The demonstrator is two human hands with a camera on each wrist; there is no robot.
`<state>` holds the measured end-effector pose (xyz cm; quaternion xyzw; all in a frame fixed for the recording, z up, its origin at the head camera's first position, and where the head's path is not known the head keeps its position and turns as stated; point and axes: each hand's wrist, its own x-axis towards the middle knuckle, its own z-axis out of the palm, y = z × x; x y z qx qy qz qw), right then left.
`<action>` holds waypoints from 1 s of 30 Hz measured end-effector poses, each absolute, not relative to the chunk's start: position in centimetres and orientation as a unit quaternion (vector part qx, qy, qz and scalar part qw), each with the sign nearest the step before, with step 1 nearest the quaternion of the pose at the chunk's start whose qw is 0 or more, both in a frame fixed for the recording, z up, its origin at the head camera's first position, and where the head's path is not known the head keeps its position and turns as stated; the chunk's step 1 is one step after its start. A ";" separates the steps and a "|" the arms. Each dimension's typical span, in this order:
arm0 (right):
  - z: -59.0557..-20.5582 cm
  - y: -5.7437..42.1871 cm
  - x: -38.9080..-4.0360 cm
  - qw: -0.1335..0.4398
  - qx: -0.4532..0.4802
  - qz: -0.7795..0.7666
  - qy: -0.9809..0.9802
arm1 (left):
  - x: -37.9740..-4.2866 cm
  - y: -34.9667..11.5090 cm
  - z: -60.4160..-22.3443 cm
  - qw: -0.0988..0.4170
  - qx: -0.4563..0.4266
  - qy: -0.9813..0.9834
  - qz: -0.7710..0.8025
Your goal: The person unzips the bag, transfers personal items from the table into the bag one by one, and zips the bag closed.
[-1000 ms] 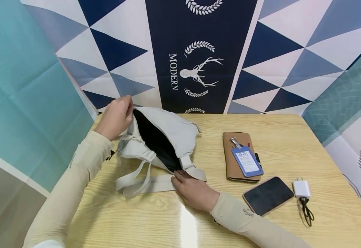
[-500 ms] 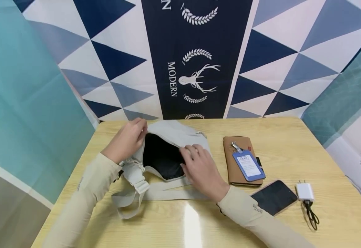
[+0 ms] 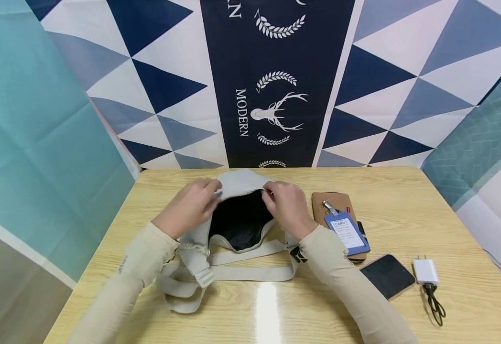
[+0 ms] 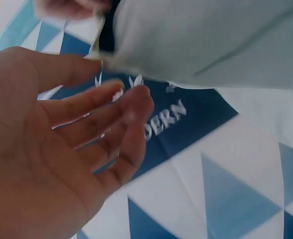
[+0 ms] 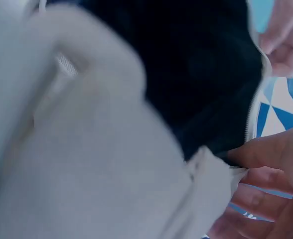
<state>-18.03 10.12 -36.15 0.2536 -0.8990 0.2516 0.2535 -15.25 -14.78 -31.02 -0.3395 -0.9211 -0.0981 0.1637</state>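
Observation:
A pale sling bag point(image 3: 243, 180) lies on the table with its black-lined mouth spread wide. In the head view my left hand point(image 3: 192, 205) is at the upper left of the opening. The left wrist view shows the thumb of that left hand point(image 4: 67, 129) touching the bag's edge point(image 4: 151, 74), while the loosely bent fingers stay apart from the fabric. At the opening's right side, my right hand point(image 3: 291, 205) pinches the zippered rim. In the right wrist view its thumb point(image 5: 261, 152) is inside the lining, with the fingers outside.
The bag's straps point(image 3: 250, 274) trail across the wooden table point(image 3: 216, 320) toward the front. On the right are a brown notebook point(image 3: 319, 210), a blue card holder point(image 3: 348, 234) lying on it, a phone point(image 3: 388, 276) and a white charger point(image 3: 425, 271) with a black cable.
My right hand has moved from the lower end of the opening up to its right rim. My left hand has shifted right. The bag's mouth has turned to face me and gapes wider.

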 end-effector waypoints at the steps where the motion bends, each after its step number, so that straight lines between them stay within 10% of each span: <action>1: -36.1 10.4 -18.1 0.250 0.254 0.257 -0.899 | -15.2 -14.3 -31.2 0.161 -0.337 -0.924 -0.084; 14: -35.7 10.4 -17.7 0.209 0.255 0.260 -0.908 | -16.7 -10.5 -32.5 0.170 -0.348 -0.922 -0.026; 30: -36.4 13.1 -15.3 0.154 0.288 0.197 -0.924 | -18.5 -10.2 -31.7 0.051 -0.379 -0.916 -0.123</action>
